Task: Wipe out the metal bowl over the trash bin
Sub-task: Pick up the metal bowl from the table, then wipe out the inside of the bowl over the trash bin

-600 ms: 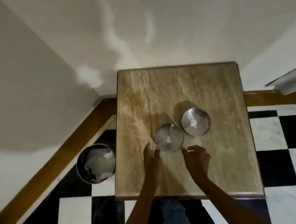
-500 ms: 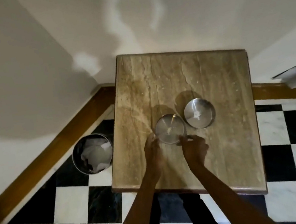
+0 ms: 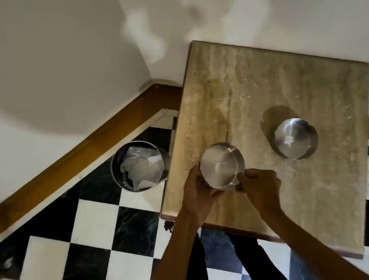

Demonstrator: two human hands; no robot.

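Observation:
A small metal bowl (image 3: 220,163) with a whitish smear inside is tilted toward the left, above the front left part of the stone-topped table (image 3: 242,90). My left hand (image 3: 198,196) grips its left and lower side. My right hand (image 3: 261,187) pinches its right rim. The round metal trash bin (image 3: 140,166), with crumpled white paper inside, stands on the floor just left of the table. A second metal bowl (image 3: 295,141) rests on the table to the right, untouched.
The table stands in a corner, against white walls with a wooden skirting board (image 3: 68,159). The floor is black and white checkered tile (image 3: 94,245). My legs show below the table's front edge.
Both hands closed on the near bowl, lifted it off the table and tilted it to the left. The camera view swung left and closer.

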